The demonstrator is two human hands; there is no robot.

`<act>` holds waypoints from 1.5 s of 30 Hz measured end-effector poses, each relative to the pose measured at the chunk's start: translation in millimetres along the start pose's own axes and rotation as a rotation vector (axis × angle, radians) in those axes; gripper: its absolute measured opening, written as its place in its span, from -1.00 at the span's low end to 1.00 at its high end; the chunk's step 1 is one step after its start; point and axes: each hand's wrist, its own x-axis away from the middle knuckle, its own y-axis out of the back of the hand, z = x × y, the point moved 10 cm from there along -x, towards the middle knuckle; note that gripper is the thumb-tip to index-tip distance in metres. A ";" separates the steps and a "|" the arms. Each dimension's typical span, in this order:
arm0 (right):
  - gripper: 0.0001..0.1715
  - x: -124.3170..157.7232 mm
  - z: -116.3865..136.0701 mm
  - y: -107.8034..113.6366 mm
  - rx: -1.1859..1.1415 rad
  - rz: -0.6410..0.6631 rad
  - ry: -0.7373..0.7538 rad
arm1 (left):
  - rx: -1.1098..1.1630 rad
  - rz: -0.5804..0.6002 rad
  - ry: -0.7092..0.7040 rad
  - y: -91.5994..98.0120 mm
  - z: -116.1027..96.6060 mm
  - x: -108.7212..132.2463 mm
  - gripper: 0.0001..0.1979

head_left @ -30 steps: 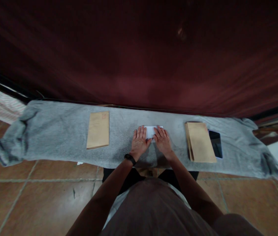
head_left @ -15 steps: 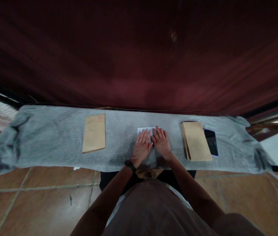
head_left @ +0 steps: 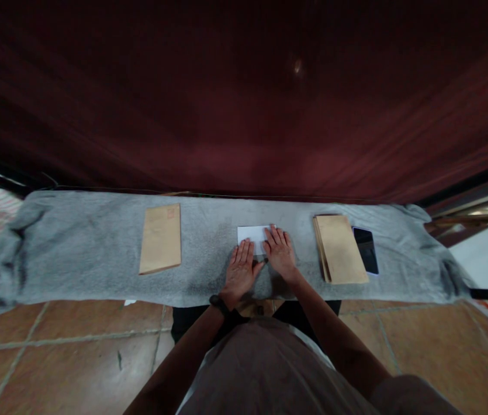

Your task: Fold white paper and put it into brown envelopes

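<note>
A small white paper [head_left: 253, 234], perhaps folded, lies on the grey cloth [head_left: 209, 253] in front of me. My left hand [head_left: 240, 270] rests flat with its fingertips at the paper's lower left edge, thumb held out to the side. Over the paper's right end lies my right hand [head_left: 280, 252], fingers spread and pointing away from me. Neither hand grips anything. The part of the paper under the right fingers is hidden.
To the left lies a single brown envelope [head_left: 161, 239]. A stack of brown envelopes [head_left: 341, 249] sits at the right, beside a dark phone [head_left: 366, 250]. Behind the cloth rises a dark red surface [head_left: 244, 115]; below is a tiled floor [head_left: 79, 357].
My left hand has slid back toward me and slightly left, uncovering more of the white paper. The right hand stays on the paper's right end.
</note>
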 end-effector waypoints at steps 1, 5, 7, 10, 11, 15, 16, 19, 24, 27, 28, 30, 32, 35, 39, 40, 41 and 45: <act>-0.39 -0.1 0.3 0.2 0.000 0.001 0.000 | -0.003 -0.001 0.010 1.9 1.8 2.2 -0.31; -0.39 -0.1 0.5 0.6 -0.001 0.009 -0.004 | -0.002 0.001 -0.015 7.2 2.5 10.9 -0.36; -0.39 -0.4 -0.1 1.3 -0.008 0.001 -0.004 | 0.011 0.009 -0.063 7.8 -0.6 14.6 -0.40; -0.40 -0.9 0.3 3.9 -0.029 -0.019 0.005 | 0.023 0.015 -0.093 7.7 -2.0 17.7 -0.43; -0.40 -0.7 1.1 5.4 -0.037 -0.025 0.005 | 0.022 0.016 -0.091 7.5 -1.7 17.9 -0.43; -0.40 7.9 16.8 11.2 -0.075 -0.028 0.039 | 0.013 0.021 -0.095 5.8 -2.8 17.4 -0.43; -0.41 12.6 26.0 11.0 -0.088 -0.013 0.080 | 0.009 0.022 -0.097 5.2 -3.2 17.2 -0.43; -0.42 31.4 54.9 6.1 -0.123 0.049 0.226 | -0.006 0.028 -0.089 3.4 -2.7 17.1 -0.43; -0.39 51.3 54.0 3.8 -0.108 0.047 0.216 | -0.012 0.035 -0.080 2.7 -0.9 19.0 -0.41; -0.38 55.7 38.4 7.4 -0.087 0.031 0.180 | -0.014 0.016 -0.053 4.9 3.7 22.6 -0.40; -0.38 56.9 33.1 8.9 -0.080 0.027 0.170 | -0.013 0.008 -0.041 5.7 5.8 24.4 -0.39; -0.37 59.5 24.0 11.9 -0.069 0.017 0.151 | -0.010 -0.005 -0.013 6.9 10.7 28.5 -0.38; -0.36 61.8 17.9 13.9 -0.062 0.007 0.137 | -0.010 -0.011 0.009 7.7 15.0 32.8 -0.36; -0.36 63.6 15.2 14.0 -0.059 0.009 0.126 | -0.015 -0.016 0.028 10.4 17.6 36.0 -0.36; -0.35 63.1 16.4 12.6 -0.059 0.022 0.120 | -0.018 -0.023 0.036 14.3 6.9 27.4 -0.40; -0.35 62.9 16.6 12.0 -0.058 0.026 0.121 | -0.011 -0.016 0.019 13.7 -0.2 22.9 -0.40; -0.35 62.9 16.6 11.3 -0.056 0.031 0.122 | 0.000 -0.006 -0.008 12.2 -8.9 17.8 -0.39; -0.32 63.8 16.0 8.0 -0.039 0.050 0.136 | 0.048 0.015 -0.106 3.8 -41.5 -2.7 -0.37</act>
